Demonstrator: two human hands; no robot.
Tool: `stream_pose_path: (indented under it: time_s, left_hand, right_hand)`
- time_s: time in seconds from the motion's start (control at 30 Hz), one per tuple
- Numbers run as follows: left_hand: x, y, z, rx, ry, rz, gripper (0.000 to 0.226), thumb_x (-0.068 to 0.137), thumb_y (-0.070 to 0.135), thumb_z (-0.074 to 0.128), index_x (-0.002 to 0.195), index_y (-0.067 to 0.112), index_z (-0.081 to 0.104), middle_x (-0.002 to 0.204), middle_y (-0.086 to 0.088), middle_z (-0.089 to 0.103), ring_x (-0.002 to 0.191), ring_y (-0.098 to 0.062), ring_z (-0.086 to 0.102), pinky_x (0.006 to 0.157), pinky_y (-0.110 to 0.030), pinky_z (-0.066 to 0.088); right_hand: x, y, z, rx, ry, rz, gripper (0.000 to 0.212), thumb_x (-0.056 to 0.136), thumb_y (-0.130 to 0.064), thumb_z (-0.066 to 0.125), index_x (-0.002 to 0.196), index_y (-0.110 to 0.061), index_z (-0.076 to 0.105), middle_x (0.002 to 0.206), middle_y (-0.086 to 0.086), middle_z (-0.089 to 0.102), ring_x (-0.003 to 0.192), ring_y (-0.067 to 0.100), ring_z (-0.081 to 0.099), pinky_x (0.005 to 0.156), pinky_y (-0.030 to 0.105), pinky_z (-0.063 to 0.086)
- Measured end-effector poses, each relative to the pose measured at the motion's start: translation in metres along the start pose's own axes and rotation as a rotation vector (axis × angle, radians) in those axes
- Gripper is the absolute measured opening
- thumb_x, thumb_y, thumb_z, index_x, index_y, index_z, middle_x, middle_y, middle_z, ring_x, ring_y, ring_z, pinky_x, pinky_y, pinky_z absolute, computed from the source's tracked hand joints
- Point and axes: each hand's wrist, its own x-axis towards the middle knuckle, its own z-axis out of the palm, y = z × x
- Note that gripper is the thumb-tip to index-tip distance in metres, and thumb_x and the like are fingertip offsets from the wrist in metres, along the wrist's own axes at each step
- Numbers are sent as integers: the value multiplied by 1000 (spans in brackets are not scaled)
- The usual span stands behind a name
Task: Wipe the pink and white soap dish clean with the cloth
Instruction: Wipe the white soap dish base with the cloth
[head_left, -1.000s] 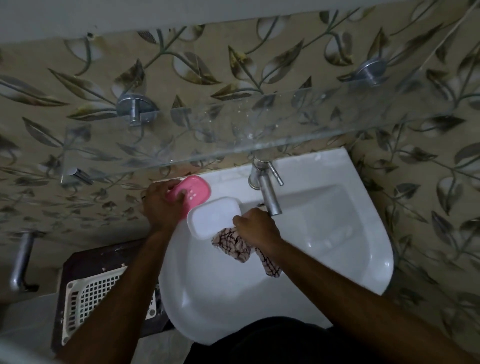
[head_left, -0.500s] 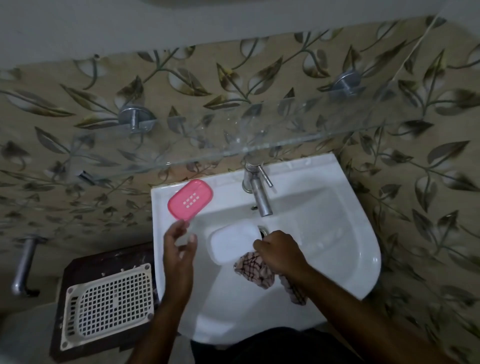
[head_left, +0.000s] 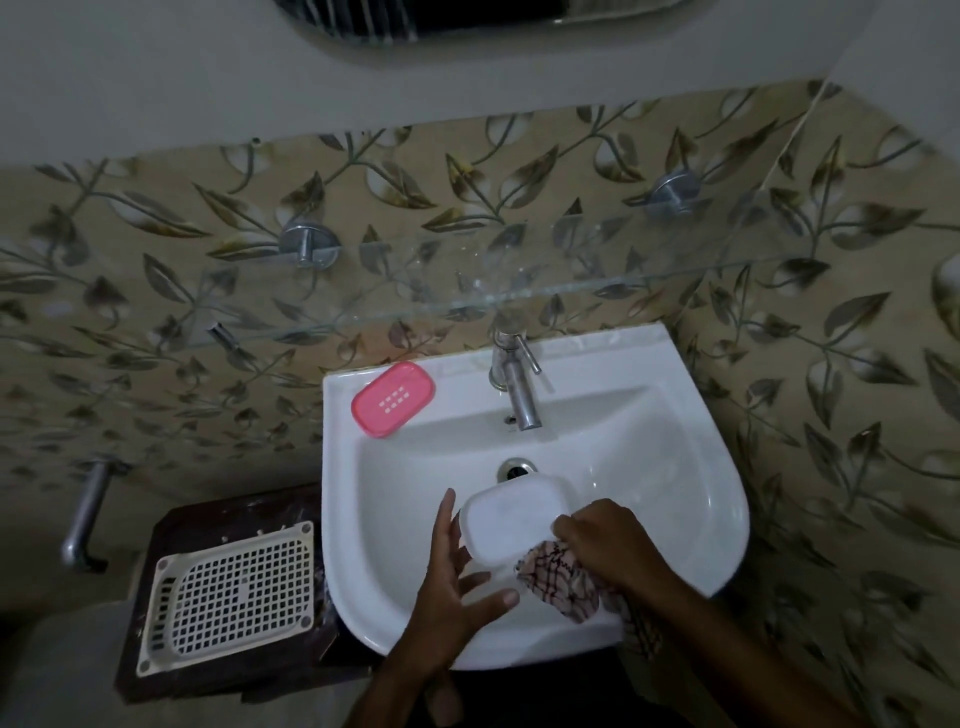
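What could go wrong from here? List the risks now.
1. The white plastic soap dish base is held over the white ceramic basin by the right hand, which also holds the checked cloth; it might slip.
2. The pink perforated soap dish tray overhangs the bowl's edge and could slide in if bumped.

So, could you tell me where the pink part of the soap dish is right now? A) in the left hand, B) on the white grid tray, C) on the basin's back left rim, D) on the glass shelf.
C: the pink part lies on the rim of the basin, left of the tap, with neither hand touching it.
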Motion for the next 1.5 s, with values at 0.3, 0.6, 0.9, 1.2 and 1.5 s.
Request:
stream_pose_path:
  time_s: [0.3, 0.6, 0.9, 1.2, 1.5]
  left_hand:
    - [5, 10, 15, -78, 152, 44, 96, 60, 24, 96, 143, 30, 47, 135, 19, 62, 127, -8, 60, 96, -35, 58]
    - [2, 16, -18, -254, 421, 65, 71, 70, 10, 88, 131, 28, 58, 121, 7, 74, 117, -20, 68, 83, -27, 60]
    - [6, 35, -33, -325, 537, 56, 88, 61, 55, 93, 137, 33, 57, 132, -5, 69, 125, -31, 64, 104, -57, 52]
    - [22, 54, -36, -94, 518, 97, 81, 68, 58, 83, 141, 40, 52, 127, 0, 69, 113, -25, 70, 88, -54, 61]
    - [32, 55, -46, -1, 573, -22, 59, 68, 69, 79, 117, 41, 64, 115, 11, 72, 102, -18, 71, 90, -45, 61]
  right_hand:
    - [-16, 6, 1, 95, -61, 50, 47, 88, -36, 62, 51, -16, 43, 55, 3, 48, 59, 16, 50, 62, 33, 37]
    - [-45, 15, -34, 1215, -509, 227, 46, 91, -27, 70, 123, 6, 71, 132, 28, 65, 113, 40, 63, 97, 42, 48]
    - [-57, 43, -39, 1447, -453, 126, 46, 95, -29, 63, 126, 4, 68, 102, 27, 68, 67, 32, 67, 93, 66, 53]
    - [-53, 45, -25, 870, -112, -4, 73, 61, -42, 83, 126, -20, 56, 113, 8, 76, 103, 27, 74, 90, 45, 59]
    - [-58, 40, -27, 823, -172, -69, 43, 83, 13, 66, 119, -10, 65, 92, 17, 78, 66, 29, 70, 60, 32, 57]
